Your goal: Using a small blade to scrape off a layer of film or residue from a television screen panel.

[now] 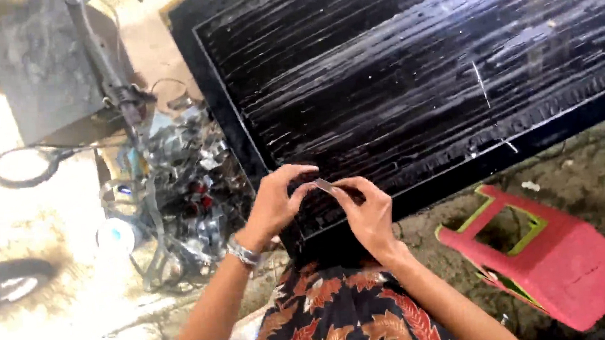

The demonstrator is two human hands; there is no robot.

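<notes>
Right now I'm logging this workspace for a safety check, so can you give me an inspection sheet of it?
Surface: large black panel, streaked with pale scratches.
Job's things: small thin metal strip, held at the panel's near edge.
Clutter: heap of shiny metal scraps; red stool tipped on the ground.
Hands: left hand and right hand both pinch the strip.
Cables: dark cable loop.
Surroundings: dirt ground; part of a wheel.
</notes>
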